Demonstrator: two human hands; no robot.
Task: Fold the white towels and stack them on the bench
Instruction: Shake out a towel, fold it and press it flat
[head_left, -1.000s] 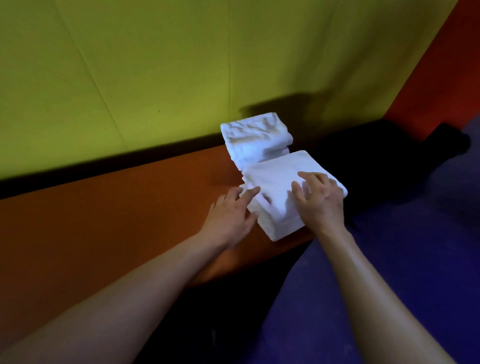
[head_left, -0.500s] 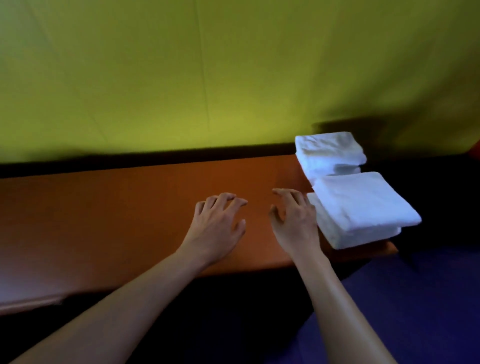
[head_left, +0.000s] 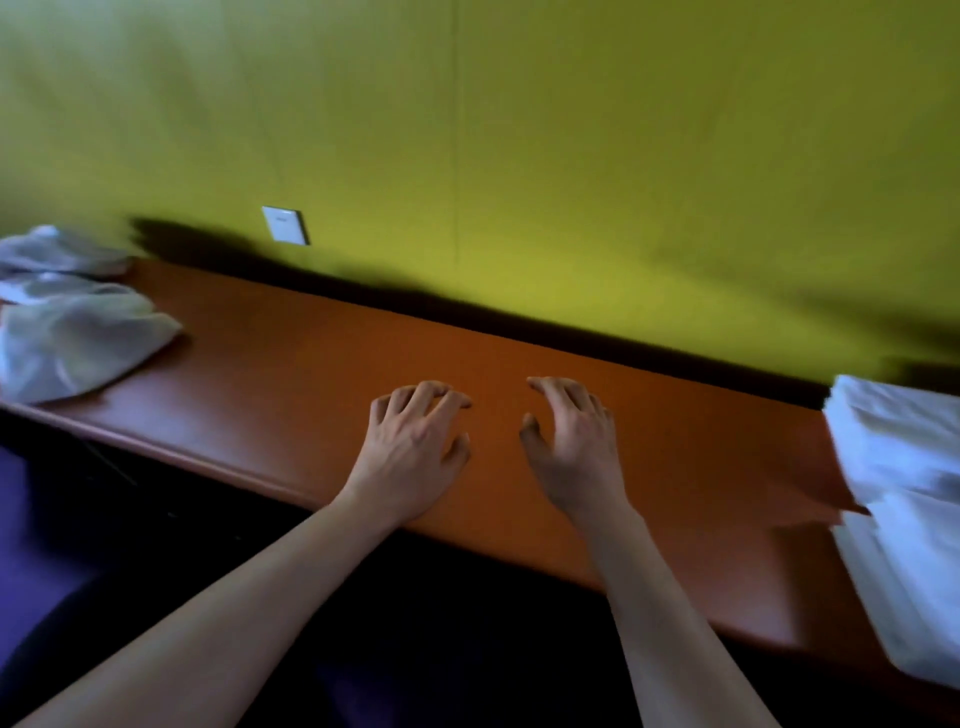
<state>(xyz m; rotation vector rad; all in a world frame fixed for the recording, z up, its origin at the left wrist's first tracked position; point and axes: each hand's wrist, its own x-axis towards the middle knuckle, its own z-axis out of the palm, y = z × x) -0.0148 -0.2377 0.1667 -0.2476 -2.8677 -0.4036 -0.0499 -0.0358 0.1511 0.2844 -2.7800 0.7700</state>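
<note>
Folded white towels (head_left: 906, 499) sit stacked at the orange bench's (head_left: 311, 395) right end; crumpled white towels (head_left: 72, 338) remain left, apparently unfolded; left hand (head_left: 415, 447) and right hand (head_left: 571, 452) hover empty, fingers loosely curled.

Long orange smooth-topped bench (head_left: 291, 374) bearing crumpled white cloth towels (head_left: 72, 343) at left end, folded white towels (head_left: 904, 457) at right end.

hands (head_left: 415, 447) off folded towels (head_left: 904, 467) (now rightward), empty

You see a dim, motion-blurred frame: the folded towels (head_left: 904, 499) at the right edge smear, dark shadow lines the yellow-green wall (head_left: 519, 156), and the wide lens bends the bench (head_left: 291, 374).
</note>
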